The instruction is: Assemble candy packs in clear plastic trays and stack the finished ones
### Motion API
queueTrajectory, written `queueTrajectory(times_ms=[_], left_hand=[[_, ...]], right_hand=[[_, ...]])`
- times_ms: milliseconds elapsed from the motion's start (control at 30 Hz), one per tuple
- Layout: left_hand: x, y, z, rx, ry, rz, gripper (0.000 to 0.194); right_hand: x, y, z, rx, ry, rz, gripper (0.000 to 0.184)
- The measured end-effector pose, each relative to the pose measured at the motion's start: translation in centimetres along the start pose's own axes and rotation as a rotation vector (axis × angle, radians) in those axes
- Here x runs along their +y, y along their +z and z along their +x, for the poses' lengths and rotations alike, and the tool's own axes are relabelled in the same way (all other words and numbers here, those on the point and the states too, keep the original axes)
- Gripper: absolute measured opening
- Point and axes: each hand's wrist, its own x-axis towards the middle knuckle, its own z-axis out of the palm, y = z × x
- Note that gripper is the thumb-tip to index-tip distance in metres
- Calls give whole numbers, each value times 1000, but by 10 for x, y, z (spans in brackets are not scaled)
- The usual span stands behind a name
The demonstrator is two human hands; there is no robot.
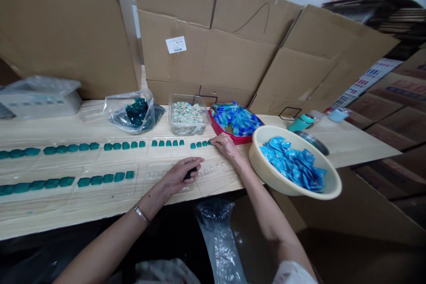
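Observation:
My right hand [224, 145] reaches to the end of a short row of small dark-green pieces [199, 144] in a clear plastic tray. Its fingertips pinch the last green piece [209, 143] in that row. Nearer to me, my left hand [182, 174] is curled around a small dark object [190, 173], mostly covered by the fingers. Beneath and beside the left hand lies a clear tray [213, 177] with moulded hollows. More green pieces [104, 179] sit in rows in clear trays to the left, in a back line and a front line.
Behind the rows stand a bag of green pieces [136, 113], a clear box of small patterned pieces [188, 115] and a red tray of blue items [234, 120]. A cream basin [262, 177] of blue packets overhangs the table edge at right. Cardboard [239, 53] walls the back.

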Motion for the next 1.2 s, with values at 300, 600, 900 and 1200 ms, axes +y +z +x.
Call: queueTrajectory(times_ms=[300,600,900,1200], left_hand=[[1,0,-2,-15,33,-53,27],[-3,3,1,132,95,-105,32],[-2,12,-4,-4,50,-76,34],[-7,6,-6,187,303,430,43]], right_hand=[[-20,-12,-4,40,30,11,14],[-136,-8,-51,28,114,309,20],[-144,6,-60,77,450,769,17],[-138,2,-62,208,550,901,24]])
